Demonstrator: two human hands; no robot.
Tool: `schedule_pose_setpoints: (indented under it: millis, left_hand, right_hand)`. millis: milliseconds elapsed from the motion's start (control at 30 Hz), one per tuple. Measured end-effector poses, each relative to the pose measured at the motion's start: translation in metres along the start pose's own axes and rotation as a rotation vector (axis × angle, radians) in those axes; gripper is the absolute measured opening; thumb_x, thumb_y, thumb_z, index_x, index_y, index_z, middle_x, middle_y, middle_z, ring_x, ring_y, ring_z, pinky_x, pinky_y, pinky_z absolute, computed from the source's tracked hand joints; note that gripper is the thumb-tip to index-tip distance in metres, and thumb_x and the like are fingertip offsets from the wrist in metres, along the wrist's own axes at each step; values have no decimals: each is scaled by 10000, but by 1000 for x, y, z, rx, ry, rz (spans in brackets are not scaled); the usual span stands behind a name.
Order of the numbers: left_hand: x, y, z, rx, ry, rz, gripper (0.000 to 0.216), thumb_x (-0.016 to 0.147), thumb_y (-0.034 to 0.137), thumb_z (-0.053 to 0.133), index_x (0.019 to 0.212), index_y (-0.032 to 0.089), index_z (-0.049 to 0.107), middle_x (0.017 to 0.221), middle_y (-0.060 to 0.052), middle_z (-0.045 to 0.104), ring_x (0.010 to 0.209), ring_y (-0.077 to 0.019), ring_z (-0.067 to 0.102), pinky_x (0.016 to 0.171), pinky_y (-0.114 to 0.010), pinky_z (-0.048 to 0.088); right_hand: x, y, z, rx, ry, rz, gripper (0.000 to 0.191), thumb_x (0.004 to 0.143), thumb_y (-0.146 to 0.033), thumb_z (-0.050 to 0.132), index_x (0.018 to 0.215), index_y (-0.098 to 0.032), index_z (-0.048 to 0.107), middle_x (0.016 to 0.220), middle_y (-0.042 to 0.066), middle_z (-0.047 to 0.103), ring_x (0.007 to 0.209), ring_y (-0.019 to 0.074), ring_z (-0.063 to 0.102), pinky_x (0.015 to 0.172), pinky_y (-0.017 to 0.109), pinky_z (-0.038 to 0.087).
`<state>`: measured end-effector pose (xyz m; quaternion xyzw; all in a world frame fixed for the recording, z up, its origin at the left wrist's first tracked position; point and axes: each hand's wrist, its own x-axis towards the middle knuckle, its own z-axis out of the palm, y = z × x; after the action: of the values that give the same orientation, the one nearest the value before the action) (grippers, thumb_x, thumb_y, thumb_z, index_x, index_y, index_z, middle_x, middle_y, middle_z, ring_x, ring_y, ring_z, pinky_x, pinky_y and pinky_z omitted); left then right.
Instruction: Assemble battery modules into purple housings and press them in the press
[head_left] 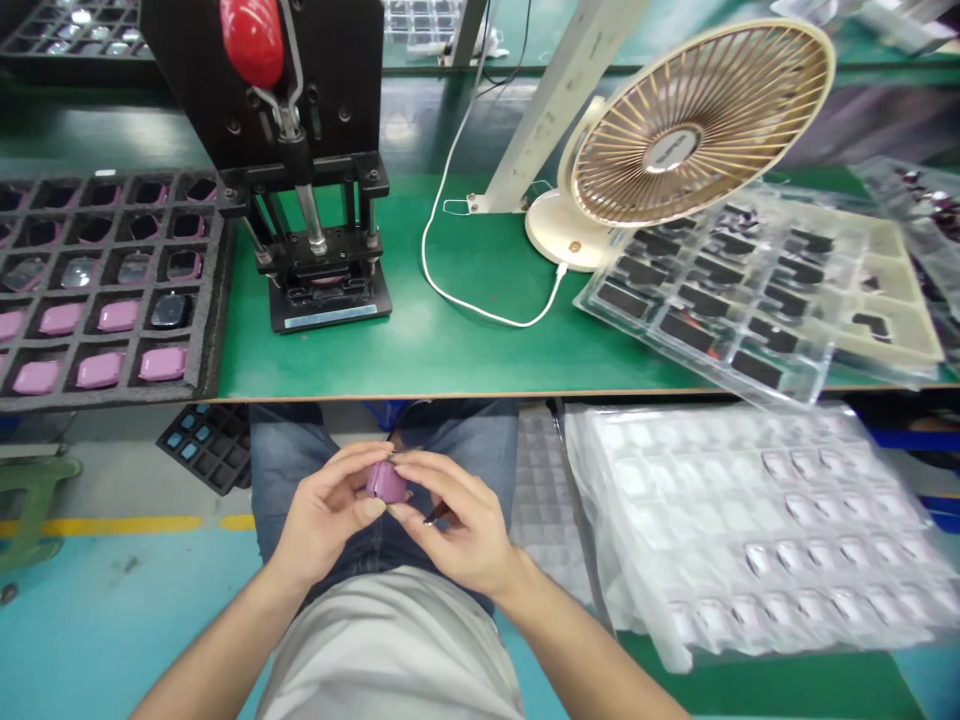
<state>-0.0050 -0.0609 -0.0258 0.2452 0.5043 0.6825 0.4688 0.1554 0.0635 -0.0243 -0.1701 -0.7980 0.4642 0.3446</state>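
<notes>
Over my lap, both hands pinch one small pink case [385, 481]. My left hand [330, 512] grips its left side with thumb and fingers curled. My right hand [454, 528] closes on its right side and also carries a thin dark tool [435, 515] tucked under the fingers. On the green bench ahead stands a black hand press [315, 240] with a red-knobbed lever [252, 38]. A black foam tray [214, 290] at the left holds more pink cases [99, 370].
A cream desk fan [697, 125] with a white cable [480, 310] stands at the bench's middle right. Clear blister trays with dark parts [720, 300] lie at the right. Lower right is a stack of clear trays [757, 530]. Another black tray [202, 445] lies on the floor.
</notes>
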Motion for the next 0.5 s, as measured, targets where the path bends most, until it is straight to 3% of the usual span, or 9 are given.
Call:
schedule_pose_setpoints:
  millis: [267,500]
  left_hand:
    - [-4,-3,-3,-12,19,6,441,828,280,932,1258,276,833,1405,-160,708,1316,-342,678,1092,-445,572]
    - [-5,-2,-2,-11,1,2,426,857,259,906,1274,283,827,1404,-146,700,1340,-325,660,1123,-428,558]
  right_hand:
    - [1,-3,-7,-53,2,-98,243,956,-190,813,1182,-277,833,1281,71,804,1007,192,831,816,257,697]
    - [-1,-5,-9,-95,-23,-122,297,955,-135,798,1214,-280,824,1345,67,777,933,168,828,788,257,696]
